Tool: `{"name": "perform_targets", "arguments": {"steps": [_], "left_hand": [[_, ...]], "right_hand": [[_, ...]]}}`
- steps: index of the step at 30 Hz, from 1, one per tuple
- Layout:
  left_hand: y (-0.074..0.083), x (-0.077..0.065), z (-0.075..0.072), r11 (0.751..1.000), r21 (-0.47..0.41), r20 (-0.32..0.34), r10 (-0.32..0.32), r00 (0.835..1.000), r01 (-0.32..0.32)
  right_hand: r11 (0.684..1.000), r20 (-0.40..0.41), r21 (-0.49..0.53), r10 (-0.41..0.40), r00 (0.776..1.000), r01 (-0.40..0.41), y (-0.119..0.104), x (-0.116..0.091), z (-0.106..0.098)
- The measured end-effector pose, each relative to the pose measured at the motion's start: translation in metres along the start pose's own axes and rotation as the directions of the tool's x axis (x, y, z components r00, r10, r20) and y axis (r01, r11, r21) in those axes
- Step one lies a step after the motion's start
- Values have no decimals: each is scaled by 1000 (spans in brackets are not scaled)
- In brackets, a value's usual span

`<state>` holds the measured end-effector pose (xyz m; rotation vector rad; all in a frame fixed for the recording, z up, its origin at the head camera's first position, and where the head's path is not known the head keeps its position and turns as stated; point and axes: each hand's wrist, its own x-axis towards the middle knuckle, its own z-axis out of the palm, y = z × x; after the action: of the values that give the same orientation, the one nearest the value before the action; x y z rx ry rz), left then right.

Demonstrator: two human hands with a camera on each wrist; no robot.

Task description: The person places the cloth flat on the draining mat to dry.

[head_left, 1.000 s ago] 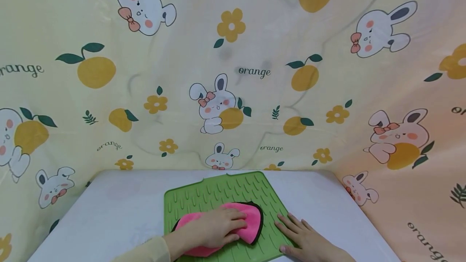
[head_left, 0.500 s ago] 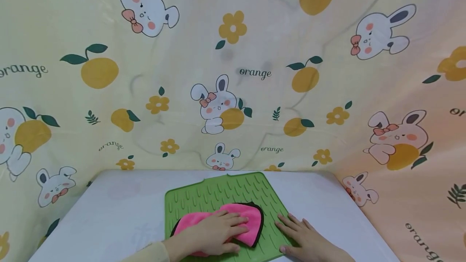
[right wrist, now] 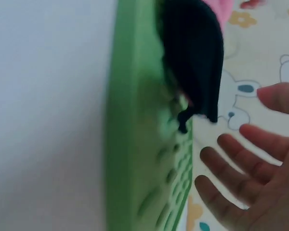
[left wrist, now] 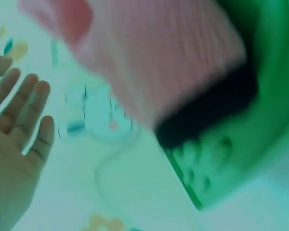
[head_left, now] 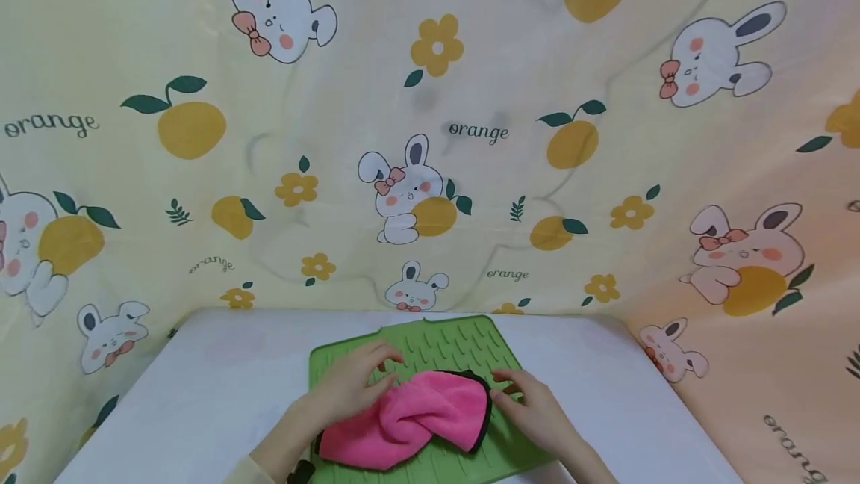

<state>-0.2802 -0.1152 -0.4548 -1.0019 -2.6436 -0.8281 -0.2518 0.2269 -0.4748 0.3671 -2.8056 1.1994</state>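
A pink cloth (head_left: 403, 424) with a black border lies bunched and folded on the ribbed green mat (head_left: 463, 338). My left hand (head_left: 354, 381) is by the cloth's left upper side, over the mat. In the left wrist view that left hand (left wrist: 17, 144) has its fingers loosely spread and holds nothing. At the cloth's right end, my right hand (head_left: 534, 405) is lifted close to the black border. The right wrist view shows the right hand (right wrist: 255, 178) with fingers apart and nothing in them, beside the dark border (right wrist: 195, 57).
The mat lies on a white table (head_left: 222, 372). A cream curtain (head_left: 336, 110) printed with rabbits and oranges rises behind the table and on both sides. A small black object (head_left: 301, 472) shows by the left wrist.
My left hand has lifted off the cloth and moved up and left, uncovering its folds. The right hand has risen from the mat's right edge toward the cloth's right end.
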Motion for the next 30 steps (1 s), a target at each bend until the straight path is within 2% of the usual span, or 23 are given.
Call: {"name": "perform_targets", "arguments": {"steps": [4, 8, 13, 17, 21, 30], "left_hand": [[-20, -6, -13, 986, -56, 3, -158, 987, 158], [-37, -10, -18, 962, -104, 70, -245, 967, 252], [-47, -16, -18, 948, -156, 189, -246, 951, 277], [-48, -21, -15, 943, -173, 244, -239, 940, 284], [-48, -26, -13, 943, -164, 263, -242, 934, 290], [-51, -24, -16, 945, -200, 265, -201, 943, 257]], "right_hand": [[999, -19, -2, 35, 999, -35, -6, 14, 9], [999, 11, -18, 49, 999, -49, -6, 29, 15], [999, 43, -15, 48, 998, -47, -4, 39, 21], [999, 64, -19, 40, 997, -39, -1, 39, 24], [1000, 78, -4, 27, 997, -27, 3, 36, 25], [997, 69, 70, 14, 998, -19, 9, 39, 14]]}}
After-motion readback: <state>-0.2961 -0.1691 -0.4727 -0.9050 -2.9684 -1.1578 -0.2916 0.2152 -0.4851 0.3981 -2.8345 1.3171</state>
